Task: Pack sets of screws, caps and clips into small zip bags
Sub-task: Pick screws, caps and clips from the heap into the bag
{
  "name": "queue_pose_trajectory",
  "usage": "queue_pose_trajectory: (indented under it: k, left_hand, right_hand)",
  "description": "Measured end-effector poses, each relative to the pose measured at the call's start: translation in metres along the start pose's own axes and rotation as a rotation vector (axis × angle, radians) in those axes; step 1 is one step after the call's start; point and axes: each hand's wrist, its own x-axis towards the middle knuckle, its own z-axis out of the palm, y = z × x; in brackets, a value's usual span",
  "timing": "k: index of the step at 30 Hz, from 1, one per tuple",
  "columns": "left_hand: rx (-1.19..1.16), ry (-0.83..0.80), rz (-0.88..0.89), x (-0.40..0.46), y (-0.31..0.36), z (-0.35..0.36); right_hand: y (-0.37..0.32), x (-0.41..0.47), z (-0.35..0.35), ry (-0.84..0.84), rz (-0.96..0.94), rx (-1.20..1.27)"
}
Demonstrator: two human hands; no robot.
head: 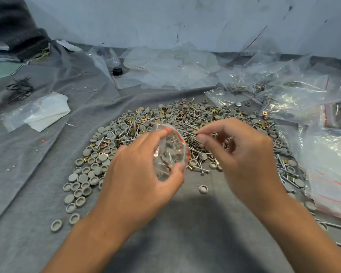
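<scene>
Glossy clear plastic zip bag (170, 152), matt grey caps (91, 174), shiny metal screws (193, 133), soft grey cloth (47, 154).

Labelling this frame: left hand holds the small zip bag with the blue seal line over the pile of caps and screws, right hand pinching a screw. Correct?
One thing is off: the seal line is red, not blue. The head view shows the left hand holding the small zip bag over the pile of caps and screws, with the right hand pinching a screw.

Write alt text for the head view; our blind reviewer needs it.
The left hand holds a small zip bag open while the right hand pinches a screw at its mouth, above a pile of caps, screws and clips on grey cloth.
</scene>
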Motion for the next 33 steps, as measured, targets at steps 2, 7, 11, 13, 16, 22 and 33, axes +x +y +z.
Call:
queue_pose_trajectory:
  k: [2, 7, 11, 13, 16, 22, 33]
  left_hand:
    - [-0.009, 0.032, -0.016, 0.000, -0.001, -0.003]
    - [-0.053, 0.097, -0.072, 0.001, -0.005, -0.007]
    - [-0.054, 0.095, -0.082, 0.002, -0.008, -0.007]
    - [-0.061, 0.089, -0.070, 0.002, -0.007, -0.007]
    - [-0.068, 0.086, -0.045, 0.002, -0.005, -0.008]
    - [-0.069, 0.090, -0.044, 0.001, -0.006, -0.008]
    - [-0.072, 0.108, -0.035, 0.000, -0.004, -0.006]
  right_hand:
    - [0.014, -0.001, -0.006, -0.118, 0.159, -0.066]
    - [0.030, -0.017, 0.013, -0.522, 0.224, -0.320]
    - [0.029, -0.019, 0.024, -0.495, 0.143, -0.433]
    - [0.030, -0.020, 0.026, -0.473, 0.157, -0.485]
    - [0.031, -0.022, 0.026, -0.454, 0.185, -0.542]
    - [0.035, -0.021, 0.028, -0.361, 0.211, -0.452]
    - [0.042, -0.023, 0.044, -0.437, 0.115, -0.430]
